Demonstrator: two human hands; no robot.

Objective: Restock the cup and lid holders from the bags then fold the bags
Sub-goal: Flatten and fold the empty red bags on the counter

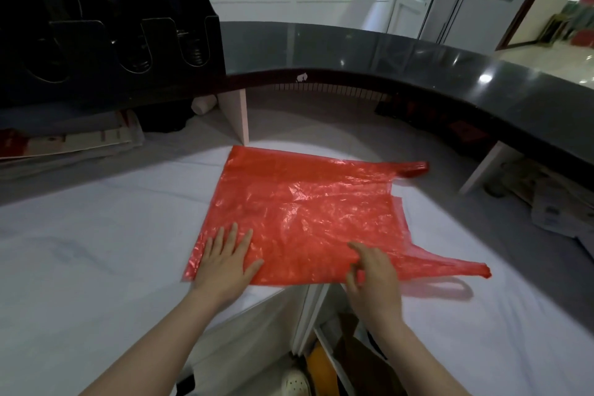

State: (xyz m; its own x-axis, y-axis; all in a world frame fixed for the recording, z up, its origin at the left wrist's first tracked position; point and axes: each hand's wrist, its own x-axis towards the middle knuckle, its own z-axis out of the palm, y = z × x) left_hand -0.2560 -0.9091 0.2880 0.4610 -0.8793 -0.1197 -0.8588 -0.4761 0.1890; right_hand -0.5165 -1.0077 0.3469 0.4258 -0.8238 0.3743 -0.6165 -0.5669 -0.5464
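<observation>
The red plastic bag point(299, 202) lies flat on the white bench point(96, 251) at its near edge. Its long axis runs left to right, with the handles point(463, 268) pointing right. The left hand point(225, 262) presses flat, fingers spread, on the near-left corner. The right hand point(374, 276), nearer the handles, curls its fingers on the near edge and seems to pinch it. The fold probably goes away from the person, and nothing lies on the bag. The black cup holder point(128, 51) stands well apart, far left.

Left hand point(225, 262) flat, right hand point(374, 273) pinching bag point(308, 212)
</observation>
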